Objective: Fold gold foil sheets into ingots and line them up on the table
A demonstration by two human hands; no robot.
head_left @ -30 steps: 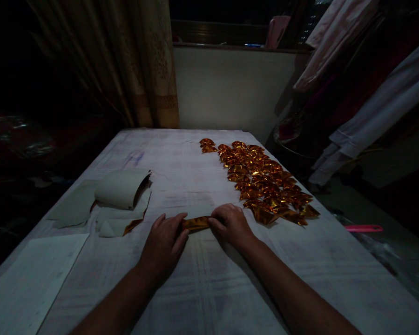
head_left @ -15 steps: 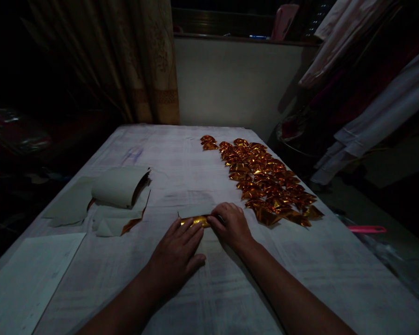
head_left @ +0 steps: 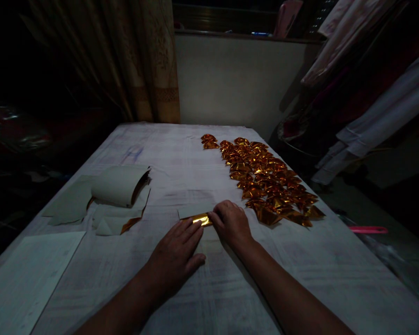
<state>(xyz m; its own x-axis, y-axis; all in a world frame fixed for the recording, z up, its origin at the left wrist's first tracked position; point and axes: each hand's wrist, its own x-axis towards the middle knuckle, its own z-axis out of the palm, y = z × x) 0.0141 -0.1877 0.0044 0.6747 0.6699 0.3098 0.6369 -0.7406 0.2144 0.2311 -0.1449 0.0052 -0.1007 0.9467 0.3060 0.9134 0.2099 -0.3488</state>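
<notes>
The left hand lies flat, its thumb out to the side and its fingertips pressing on a gold paper strip. The right hand pinches the right end of the strip between thumb and fingers. The strip lies on the table, right in front of the person.

A second ago the left hand is curled round the left end. Now it is flat, and a pale flap shows plainly along the far side of the strip. So the paper looks only part folded, I think. The left fingers hide the left end.

By the left arm lies a white sheet. Past it is a pile of torn, curly paper. Lots of shiny gold shapes sit to the right, and the closest are just beside the right hand, so it could bump them. Off the table's right side is a pink stick. Far back are a curtain and a pale wall.
</notes>
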